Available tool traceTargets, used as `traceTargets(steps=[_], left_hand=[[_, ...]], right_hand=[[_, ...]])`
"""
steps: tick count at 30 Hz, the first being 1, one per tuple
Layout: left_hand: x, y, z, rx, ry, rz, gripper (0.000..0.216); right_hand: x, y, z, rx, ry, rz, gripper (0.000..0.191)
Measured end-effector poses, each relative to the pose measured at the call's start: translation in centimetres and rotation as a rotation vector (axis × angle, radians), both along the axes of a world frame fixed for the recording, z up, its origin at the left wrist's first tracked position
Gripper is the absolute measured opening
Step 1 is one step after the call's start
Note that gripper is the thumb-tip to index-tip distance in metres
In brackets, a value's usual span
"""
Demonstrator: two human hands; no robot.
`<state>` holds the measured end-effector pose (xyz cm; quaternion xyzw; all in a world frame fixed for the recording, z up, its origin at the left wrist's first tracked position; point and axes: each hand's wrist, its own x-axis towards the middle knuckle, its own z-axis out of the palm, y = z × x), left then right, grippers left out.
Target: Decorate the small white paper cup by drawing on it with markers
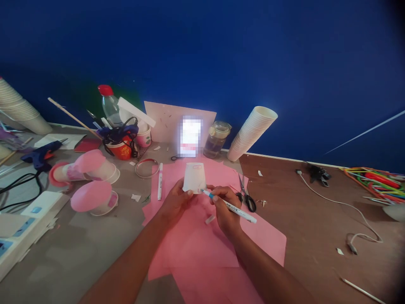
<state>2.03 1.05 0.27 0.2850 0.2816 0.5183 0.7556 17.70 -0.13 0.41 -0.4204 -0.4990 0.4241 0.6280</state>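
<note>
A white paper cup, turned upside down, is held by my left hand with the thumb near its rim. Small reddish outlines are drawn on its side, one high up and one near the lower right. Between the fingers of my right hand is a white marker with a blue band, its tip at the lower right of the cup. Pink paper sheets lie under both hands. A second white marker rests at their left edge, and black-handled scissors lie just beyond my right hand.
Pink-topped paper cups, a glue gun and a power strip occupy the left. A glass jar and a leaning stack of paper cups stand at the back. A white cable curls across the right.
</note>
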Motion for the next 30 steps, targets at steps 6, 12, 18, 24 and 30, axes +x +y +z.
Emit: traceTargets(steps=[6, 12, 18, 24, 30], left_hand=[[-0.03, 0.02, -0.01, -0.004, -0.005, -0.010, 0.039], [0.06, -0.06, 0.39, 0.026, -0.001, -0.015, 0.039], [0.10, 0.02, 0.46, 0.008, 0.017, 0.030, 0.041], [-0.12, -0.13, 0.61, -0.017, -0.073, -0.015, 0.030], [-0.20, -0.24, 0.65, -0.065, -0.130, -0.016, 0.020]], right_hand=[[-0.05, -0.08, 0.19, -0.047, -0.047, -0.012, 0.006], [0.08, -0.34, 0.17, -0.050, -0.052, 0.048, 0.007], [-0.11, -0.01, 0.21, -0.030, 0.076, -0.078, 0.007], [-0.19, 0.15, 0.14, -0.029, 0.131, -0.039, 0.011], [0.00, -0.32, 0.04, 0.054, 0.049, 0.080, 0.005]])
